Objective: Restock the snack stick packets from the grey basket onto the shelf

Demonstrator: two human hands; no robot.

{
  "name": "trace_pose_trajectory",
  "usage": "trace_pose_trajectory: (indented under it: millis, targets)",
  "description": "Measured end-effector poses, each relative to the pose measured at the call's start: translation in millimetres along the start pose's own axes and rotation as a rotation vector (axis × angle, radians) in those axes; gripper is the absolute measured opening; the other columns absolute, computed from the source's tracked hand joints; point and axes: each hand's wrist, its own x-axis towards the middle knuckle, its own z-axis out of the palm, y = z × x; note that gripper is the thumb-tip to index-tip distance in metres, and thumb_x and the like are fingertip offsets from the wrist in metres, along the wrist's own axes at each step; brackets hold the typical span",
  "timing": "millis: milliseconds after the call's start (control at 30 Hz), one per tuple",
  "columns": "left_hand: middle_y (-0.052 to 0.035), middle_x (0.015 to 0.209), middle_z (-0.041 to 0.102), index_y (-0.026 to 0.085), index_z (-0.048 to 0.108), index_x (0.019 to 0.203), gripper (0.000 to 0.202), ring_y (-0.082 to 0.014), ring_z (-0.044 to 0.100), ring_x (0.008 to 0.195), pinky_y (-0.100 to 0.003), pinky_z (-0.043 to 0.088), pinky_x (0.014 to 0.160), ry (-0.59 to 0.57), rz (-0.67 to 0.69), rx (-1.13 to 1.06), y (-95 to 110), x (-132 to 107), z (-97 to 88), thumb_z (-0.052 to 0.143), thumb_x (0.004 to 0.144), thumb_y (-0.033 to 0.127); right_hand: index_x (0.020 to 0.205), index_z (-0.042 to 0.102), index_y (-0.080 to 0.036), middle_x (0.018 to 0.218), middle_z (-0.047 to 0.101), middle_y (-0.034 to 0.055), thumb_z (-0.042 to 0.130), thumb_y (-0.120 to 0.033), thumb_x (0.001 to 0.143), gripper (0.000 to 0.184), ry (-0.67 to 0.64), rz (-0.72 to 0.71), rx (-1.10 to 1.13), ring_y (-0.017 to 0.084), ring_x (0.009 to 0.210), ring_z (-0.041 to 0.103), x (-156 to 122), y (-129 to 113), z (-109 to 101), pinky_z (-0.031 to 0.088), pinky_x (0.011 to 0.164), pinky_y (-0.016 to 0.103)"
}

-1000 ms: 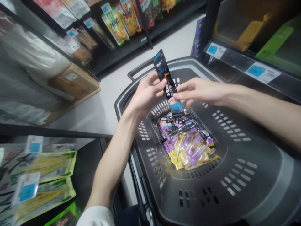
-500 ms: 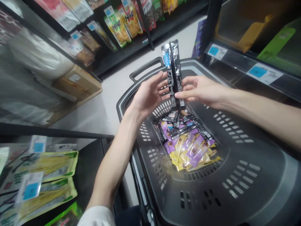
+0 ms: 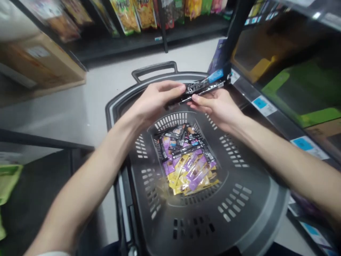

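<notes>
Two or so narrow black snack packets (image 3: 204,85), one with a blue end, lie slanted between my hands above the far part of a dark grey shopping basket (image 3: 170,227). My left hand (image 3: 160,97) is closed on their lower left end, thumb on top. My right hand (image 3: 213,106) pinches them from the near side, its thumb pressed on the edge. Below, in the bottom of the basket, black packets (image 3: 183,137) lie over purple and yellow wrapped packets (image 3: 193,170). Some fingers of both hands are hidden behind the packets.
The basket's handle (image 3: 156,69) sticks out at the far rim. A shelf with price tags (image 3: 263,105) runs close along the right. Bagged snacks (image 3: 145,14) fill a shelf at the back. A cardboard box (image 3: 45,60) stands at the left, and a dark shelf edge (image 3: 45,140) lies nearer.
The black packets have tipped from upright to slanting right. My left hand, open beside them before, now grips them. The view has shifted, so the basket appears further left.
</notes>
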Motion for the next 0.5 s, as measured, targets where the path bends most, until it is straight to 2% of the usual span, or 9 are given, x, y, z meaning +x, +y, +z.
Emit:
trace_pose_trajectory:
  millis: [100, 200, 300, 500]
  targets:
    - [-0.0096, 0.11, 0.076, 0.016, 0.07, 0.106, 0.035, -0.0211, 0.075, 0.1, -0.035, 0.063, 0.093, 0.019, -0.002, -0.1, 3.8, 2.8, -0.2, 0.082, 0.083, 0.039, 0.092, 0.072, -0.021, 0.104, 0.078, 0.0044, 0.092, -0.034, 0.076, 0.029, 0.107, -0.021, -0.011, 0.021, 0.108, 0.075, 2.3, -1.1, -0.3, 0.067, 0.093, 0.031]
    - [-0.0118, 0.111, 0.075, 0.014, 0.067, 0.106, 0.033, -0.0204, 0.075, 0.101, -0.032, 0.063, 0.093, 0.044, 0.003, -0.162, 6.3, 3.4, 0.9, 0.078, 0.086, 0.037, 0.089, 0.072, -0.022, 0.106, 0.078, 0.0044, 0.094, -0.035, 0.073, 0.03, 0.139, -0.045, 0.014, 0.022, 0.115, 0.074, 3.9, -2.0, -1.2, 0.067, 0.096, 0.032]
    - [-0.0124, 0.109, 0.075, 0.013, 0.065, 0.109, 0.035, -0.0203, 0.075, 0.101, -0.031, 0.063, 0.093, 0.062, 0.007, -0.18, 7.0, 2.9, 2.0, 0.073, 0.088, 0.039, 0.09, 0.073, -0.023, 0.105, 0.078, 0.0031, 0.095, -0.036, 0.07, 0.032, 0.118, -0.073, 0.027, 0.021, 0.115, 0.074, 3.9, -2.8, -2.3, 0.065, 0.099, 0.03]
    - [-0.0142, 0.112, 0.075, 0.012, 0.065, 0.113, 0.039, -0.0242, 0.075, 0.106, -0.037, 0.063, 0.098, 0.048, 0.004, -0.26, 8.4, 2.7, 2.2, 0.062, 0.093, 0.045, 0.086, 0.074, -0.022, 0.1, 0.079, 0.0021, 0.096, -0.035, 0.068, 0.031, 0.127, -0.061, 0.012, 0.018, 0.106, 0.076, 6.1, -2.2, -6.6, 0.064, 0.096, 0.027]
